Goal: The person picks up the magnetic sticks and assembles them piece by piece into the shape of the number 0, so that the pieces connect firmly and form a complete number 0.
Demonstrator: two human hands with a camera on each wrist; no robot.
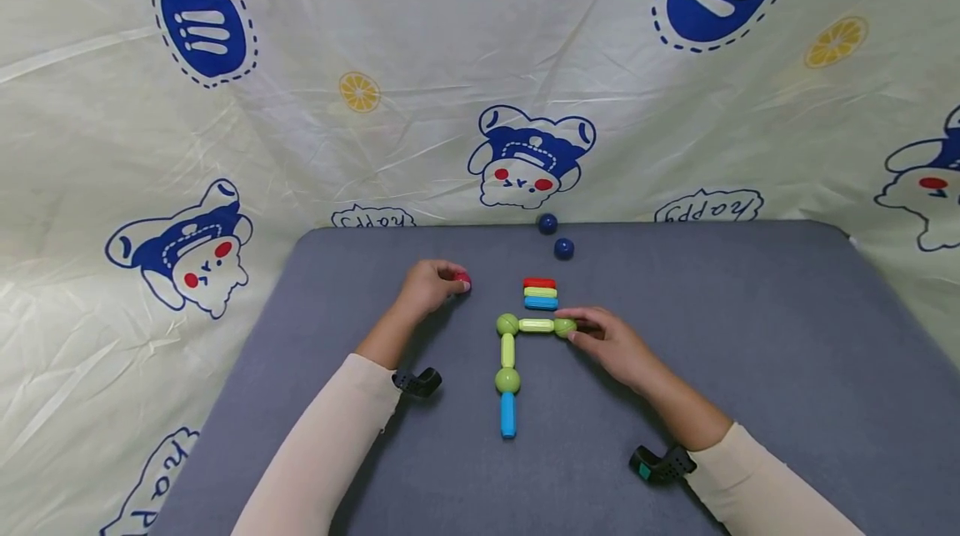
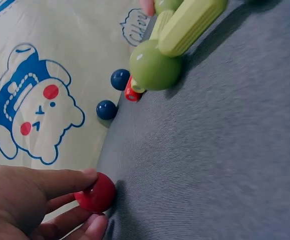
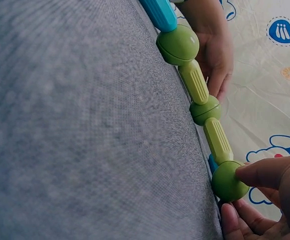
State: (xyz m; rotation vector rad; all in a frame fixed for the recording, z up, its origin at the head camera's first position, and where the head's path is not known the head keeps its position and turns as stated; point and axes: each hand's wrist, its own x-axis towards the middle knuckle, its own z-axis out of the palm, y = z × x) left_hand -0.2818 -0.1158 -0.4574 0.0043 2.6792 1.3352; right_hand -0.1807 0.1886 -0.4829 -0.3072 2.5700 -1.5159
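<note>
My left hand (image 1: 431, 286) pinches a red ball (image 2: 97, 193) between thumb and fingers, low over the grey table. With thumb and fingertips my right hand (image 1: 607, 342) holds the green ball (image 3: 230, 181) at the right end of a joined chain. From that ball a yellow-green rod (image 1: 536, 325) runs left to a corner green ball (image 1: 507, 324). Another yellow-green rod (image 1: 507, 350) leads from the corner toward me to a third green ball (image 1: 507, 380). A blue rod (image 1: 508, 416) sticks out from it at the near end.
Behind the chain lie a red rod (image 1: 540, 283), a yellow rod (image 1: 540, 293) and a blue rod (image 1: 541, 303), side by side. Two dark blue balls, a nearer one (image 1: 564, 248) and a farther one (image 1: 547, 223), sit by the far edge, before a printed curtain (image 1: 420, 152).
</note>
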